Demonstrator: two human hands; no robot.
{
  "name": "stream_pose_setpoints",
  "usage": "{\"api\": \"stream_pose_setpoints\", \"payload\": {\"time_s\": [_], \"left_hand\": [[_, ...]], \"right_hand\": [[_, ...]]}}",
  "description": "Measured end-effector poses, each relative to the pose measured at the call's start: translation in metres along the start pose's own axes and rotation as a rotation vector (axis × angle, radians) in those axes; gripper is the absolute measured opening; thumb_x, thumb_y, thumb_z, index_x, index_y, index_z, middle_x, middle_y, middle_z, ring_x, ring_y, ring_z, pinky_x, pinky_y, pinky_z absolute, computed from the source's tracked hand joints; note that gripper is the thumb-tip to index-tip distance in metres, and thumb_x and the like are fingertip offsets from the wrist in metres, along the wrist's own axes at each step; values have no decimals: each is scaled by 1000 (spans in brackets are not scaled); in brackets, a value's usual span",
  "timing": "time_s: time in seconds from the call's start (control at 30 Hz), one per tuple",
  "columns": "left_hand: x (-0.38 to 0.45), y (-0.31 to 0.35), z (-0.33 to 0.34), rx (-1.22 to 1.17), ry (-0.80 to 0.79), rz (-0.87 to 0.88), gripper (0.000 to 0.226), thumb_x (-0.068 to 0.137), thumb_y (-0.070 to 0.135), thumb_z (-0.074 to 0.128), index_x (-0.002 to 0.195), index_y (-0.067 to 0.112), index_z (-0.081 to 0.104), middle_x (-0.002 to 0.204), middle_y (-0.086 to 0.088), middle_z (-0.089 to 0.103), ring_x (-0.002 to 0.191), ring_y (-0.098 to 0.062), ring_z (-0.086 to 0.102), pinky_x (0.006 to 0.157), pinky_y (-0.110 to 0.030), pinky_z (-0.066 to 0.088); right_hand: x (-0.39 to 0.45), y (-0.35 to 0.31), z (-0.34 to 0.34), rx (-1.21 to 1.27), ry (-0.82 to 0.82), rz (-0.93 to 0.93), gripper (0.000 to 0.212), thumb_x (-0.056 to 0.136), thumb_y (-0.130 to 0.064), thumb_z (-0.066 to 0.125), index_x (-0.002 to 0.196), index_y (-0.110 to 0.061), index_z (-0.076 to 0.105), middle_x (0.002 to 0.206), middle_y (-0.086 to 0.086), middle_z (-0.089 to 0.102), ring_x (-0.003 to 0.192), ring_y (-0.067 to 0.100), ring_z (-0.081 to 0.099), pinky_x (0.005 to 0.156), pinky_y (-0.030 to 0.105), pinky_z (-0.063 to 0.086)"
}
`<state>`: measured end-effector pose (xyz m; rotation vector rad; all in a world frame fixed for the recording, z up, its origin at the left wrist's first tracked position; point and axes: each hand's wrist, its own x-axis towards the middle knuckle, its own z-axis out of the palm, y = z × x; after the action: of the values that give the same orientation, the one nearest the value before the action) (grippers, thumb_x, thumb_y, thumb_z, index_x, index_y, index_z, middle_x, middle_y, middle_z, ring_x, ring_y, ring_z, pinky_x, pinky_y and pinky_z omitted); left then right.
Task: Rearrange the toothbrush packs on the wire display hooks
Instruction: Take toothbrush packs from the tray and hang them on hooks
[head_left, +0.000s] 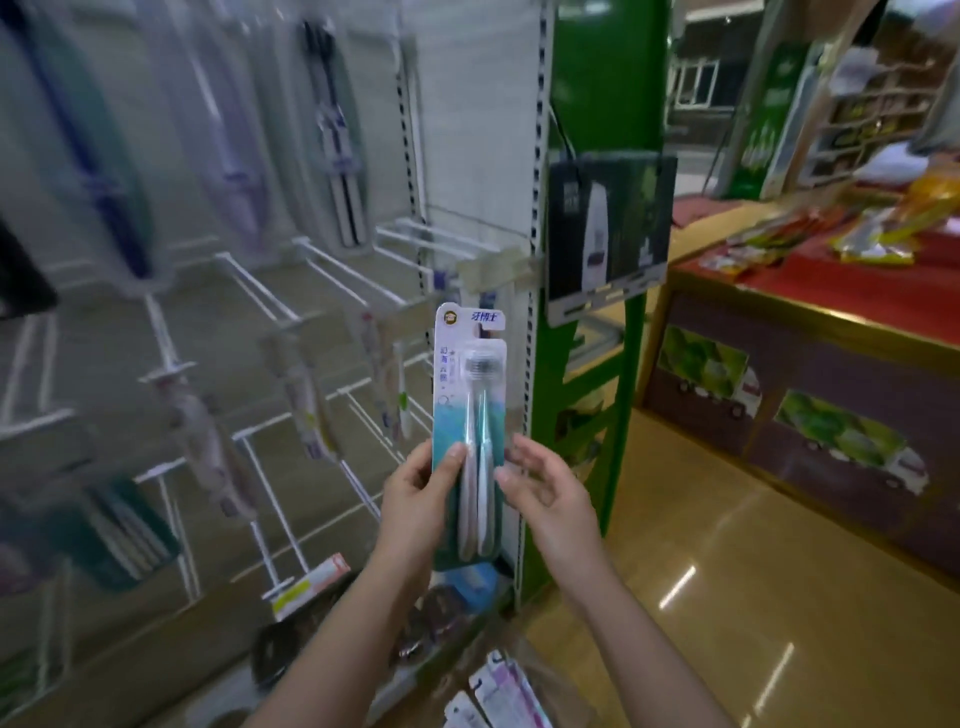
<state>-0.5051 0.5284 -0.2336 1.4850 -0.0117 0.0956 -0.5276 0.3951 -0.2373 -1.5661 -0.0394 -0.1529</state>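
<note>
I hold a teal and white toothbrush pack (470, 374) upright in front of the display. My left hand (421, 491) grips its lower left edge, thumb on the front. At the pack's lower right edge, my right hand (545, 491) has its fingertips on it, fingers spread. White wire display hooks (260, 291) jut out from the panel on the left; some carry hanging toothbrush packs (306, 395), others are bare. More packs (337, 130) hang higher up, blurred.
A green shelf post (597, 364) with a dark boxed product (608, 228) stands right of the display. A red-topped counter (831, 291) with goods lies further right, past an open tiled floor (753, 597). Loose packs (498, 691) lie low near my arms.
</note>
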Motion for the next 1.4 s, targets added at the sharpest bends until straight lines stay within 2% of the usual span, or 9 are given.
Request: {"api": "stream_pose_setpoints", "payload": {"time_s": [0.13, 0.27, 0.57, 0.7, 0.8, 1.0, 1.13, 1.27, 1.4], "left_hand": [[-8, 43, -6, -76, 66, 2, 17, 92, 25, 57, 98, 29, 72, 100, -3, 73, 97, -26, 68, 85, -45, 54], [-21, 82, -22, -143, 157, 55, 17, 92, 18, 57, 102, 19, 70, 99, -5, 74, 94, -23, 69, 83, -38, 56], [-66, 131, -97, -86, 367, 130, 19, 88, 16, 62, 106, 13, 69, 98, -7, 74, 95, -26, 69, 86, -42, 54], [-94, 127, -131, -46, 489, 129, 17, 88, 11, 63, 104, 12, 68, 93, -4, 74, 89, -22, 69, 79, -40, 55], [-113, 120, -150, -25, 561, 127, 16, 87, 9, 64, 102, 11, 68, 94, -8, 74, 90, -27, 69, 82, -44, 55], [-141, 106, -172, 36, 686, 113, 11, 88, 10, 62, 94, 17, 69, 91, -5, 73, 90, -26, 68, 79, -41, 56], [-151, 96, -181, 58, 732, 107, 12, 90, 12, 60, 97, 18, 68, 94, -2, 72, 91, -21, 68, 80, -37, 57], [-150, 79, -193, 77, 758, 112, 12, 90, 12, 60, 100, 15, 67, 96, -5, 72, 93, -23, 68, 85, -42, 56], [-144, 55, -208, 44, 807, 110, 10, 89, 12, 61, 96, 15, 67, 94, -7, 72, 92, -27, 68, 84, -46, 55]], "right_hand": [[8, -41, 11, 3, -90, -46, 30, 86, -18, 65, 113, -27, 57, 108, -10, 66, 97, -2, 63, 90, 25, 53], [12, -77, 29, -5, -188, -106, 28, 85, -17, 66, 109, -29, 58, 105, -10, 66, 93, -5, 63, 87, 23, 53], [-6, -118, 97, 37, -443, -207, 25, 83, -8, 69, 104, -19, 61, 101, -4, 70, 93, 6, 66, 82, 22, 54], [-22, -111, 127, 28, -556, -207, 26, 82, -8, 69, 104, -19, 62, 100, -3, 70, 93, 6, 67, 81, 21, 54], [-35, -101, 147, 26, -619, -195, 26, 81, -6, 70, 103, -17, 62, 99, -2, 71, 93, 8, 67, 82, 23, 54], [-53, -84, 178, 5, -728, -188, 25, 83, -10, 69, 104, -22, 60, 103, -5, 68, 97, 6, 64, 82, 21, 53], [-59, -71, 194, -1, -765, -206, 29, 84, -11, 68, 109, -23, 56, 106, -9, 65, 98, 2, 61, 79, 13, 51], [-58, -55, 210, -13, -787, -211, 43, 83, -18, 70, 119, -29, 52, 109, -13, 64, 102, 1, 60, 79, 14, 50], [-58, -39, 227, -23, -802, -217, 42, 85, -14, 68, 117, -33, 50, 105, -15, 62, 99, -1, 59, 73, 7, 48]]}}
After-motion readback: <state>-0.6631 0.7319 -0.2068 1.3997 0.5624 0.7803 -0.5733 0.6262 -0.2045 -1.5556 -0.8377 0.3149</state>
